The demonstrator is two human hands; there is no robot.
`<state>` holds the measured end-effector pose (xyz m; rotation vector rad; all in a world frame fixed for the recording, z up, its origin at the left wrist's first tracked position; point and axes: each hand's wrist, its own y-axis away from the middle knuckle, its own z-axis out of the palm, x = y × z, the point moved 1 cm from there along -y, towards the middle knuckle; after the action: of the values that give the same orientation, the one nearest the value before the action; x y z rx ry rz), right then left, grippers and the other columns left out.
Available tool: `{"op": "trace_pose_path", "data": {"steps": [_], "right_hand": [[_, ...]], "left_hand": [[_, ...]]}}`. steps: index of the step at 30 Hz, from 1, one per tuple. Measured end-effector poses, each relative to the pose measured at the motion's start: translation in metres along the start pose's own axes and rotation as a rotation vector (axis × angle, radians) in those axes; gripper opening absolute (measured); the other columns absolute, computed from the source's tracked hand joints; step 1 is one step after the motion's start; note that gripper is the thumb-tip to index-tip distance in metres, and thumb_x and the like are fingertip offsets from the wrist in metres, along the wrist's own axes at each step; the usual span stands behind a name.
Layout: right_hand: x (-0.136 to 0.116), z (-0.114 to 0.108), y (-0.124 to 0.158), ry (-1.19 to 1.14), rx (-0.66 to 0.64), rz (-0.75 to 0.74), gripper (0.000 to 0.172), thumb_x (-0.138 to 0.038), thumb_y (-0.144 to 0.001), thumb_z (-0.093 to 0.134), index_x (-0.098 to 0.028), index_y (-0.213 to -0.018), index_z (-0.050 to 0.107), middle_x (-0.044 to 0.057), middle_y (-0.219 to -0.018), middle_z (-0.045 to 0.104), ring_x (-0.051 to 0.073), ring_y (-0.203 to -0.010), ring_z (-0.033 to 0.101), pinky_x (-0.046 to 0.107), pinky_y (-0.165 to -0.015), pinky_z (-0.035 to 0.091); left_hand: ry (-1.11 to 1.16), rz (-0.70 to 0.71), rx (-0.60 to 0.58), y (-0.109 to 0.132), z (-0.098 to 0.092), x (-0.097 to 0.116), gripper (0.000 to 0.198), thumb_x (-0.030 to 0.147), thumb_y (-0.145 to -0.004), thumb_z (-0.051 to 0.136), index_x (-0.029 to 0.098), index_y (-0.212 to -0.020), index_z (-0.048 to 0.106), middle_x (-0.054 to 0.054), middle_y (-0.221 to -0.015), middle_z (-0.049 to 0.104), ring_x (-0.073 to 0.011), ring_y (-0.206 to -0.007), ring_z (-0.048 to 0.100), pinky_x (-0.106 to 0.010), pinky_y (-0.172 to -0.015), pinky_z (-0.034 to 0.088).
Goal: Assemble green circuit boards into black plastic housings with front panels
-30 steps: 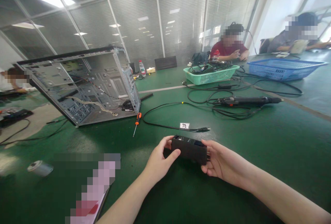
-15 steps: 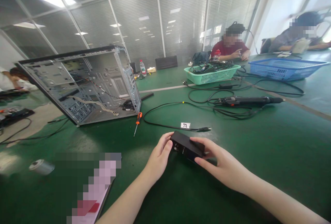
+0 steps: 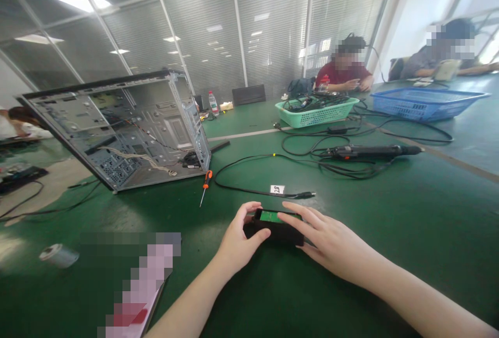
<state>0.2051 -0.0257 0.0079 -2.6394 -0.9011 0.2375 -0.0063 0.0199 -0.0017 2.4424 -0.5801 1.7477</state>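
Well, green tabletop (image 3: 273,296) spreads beneath the black box (image 3: 284,233), blinds (image 3: 268,41) beyond.

Open table (image 3: 393,208) lies between the right hand (image 3: 331,239) and the black corded tool (image 3: 370,152) — toward the far edge, that and the green basket (image 3: 319,117) obstruct; leftward, the computer case (image 3: 171,125).

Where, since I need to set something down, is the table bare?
Bare table shows right of the right hand, on the near side of the power tool, and between the computer case and the silver cylinder. It is crowded between the power tool and the green basket, where cables loop.
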Motion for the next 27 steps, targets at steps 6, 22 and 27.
{"op": "trace_pose_path", "data": {"steps": [6,22,27], "right_hand": [[0.002,-0.001,0.003,-0.24,-0.128,0.161,0.063,-0.021,-0.083,0.061,-0.029,-0.137,0.031,0.0,-0.141,0.028,0.02,-0.124,0.038,0.04,-0.101,0.043],[0.003,-0.004,0.001,-0.209,-0.062,0.295,0.043,-0.023,-0.079,0.06,-0.016,-0.121,0.048,0.009,-0.116,0.053,0.024,-0.106,0.052,0.041,-0.089,0.048],[0.031,-0.012,0.018,-0.157,-0.059,0.434,0.04,-0.033,-0.079,0.053,-0.018,-0.116,0.049,0.01,-0.11,0.057,0.027,-0.096,0.057,0.044,-0.082,0.05]], "left_hand": [[-0.159,-0.016,-0.016,0.004,0.0,0.002,0.046,0.015,-0.071,0.068,0.025,-0.112,0.049,-0.005,-0.111,0.061,-0.0247,-0.106,0.058,-0.043,-0.095,0.043],[-0.226,0.051,-0.051,0.007,0.002,0.009,0.055,0.014,-0.076,0.061,0.024,-0.126,0.04,-0.009,-0.128,0.048,-0.0241,-0.112,0.055,-0.044,-0.099,0.042],[-0.274,0.042,-0.034,0.006,0.001,0.009,0.046,0.018,-0.08,0.055,0.023,-0.124,0.042,-0.008,-0.126,0.046,-0.0215,-0.107,0.056,-0.043,-0.098,0.042]]}}
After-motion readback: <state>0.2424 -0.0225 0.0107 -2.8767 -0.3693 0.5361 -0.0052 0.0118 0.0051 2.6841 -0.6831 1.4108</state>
